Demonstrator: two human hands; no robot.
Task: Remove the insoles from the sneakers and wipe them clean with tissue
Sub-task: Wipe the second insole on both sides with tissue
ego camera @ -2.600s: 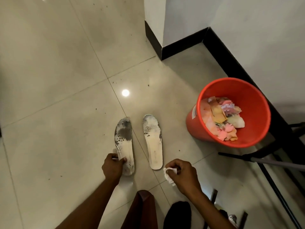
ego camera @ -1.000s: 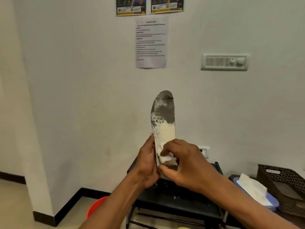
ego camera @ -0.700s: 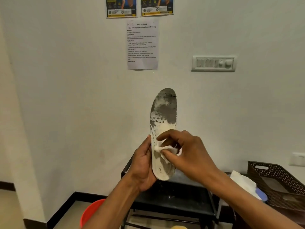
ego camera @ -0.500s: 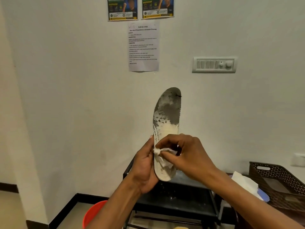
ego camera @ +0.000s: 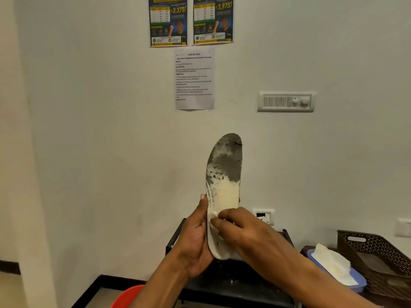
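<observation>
Before the wall, at chest height, we now hold the insole upright, where moments ago it lay on the floor beside its twin. So the removing is done and the wiping is under way. Our left hand is clamped round the heel end, with the thumb up along the left edge. Our right hand pinches a wad of tissue and presses it on the lower half, slightly lower than half a second back. From that we judge the strokes run up and down there. The toe end is dark grey and the middle pale, so most of this insole seems left to clean. We count one insole in view, with the second out of sight, one wad and two hands. On the wall there are two posters and one sheet under them. Below are one bucket, one rack, one tub of spare tissues and one basket.
</observation>
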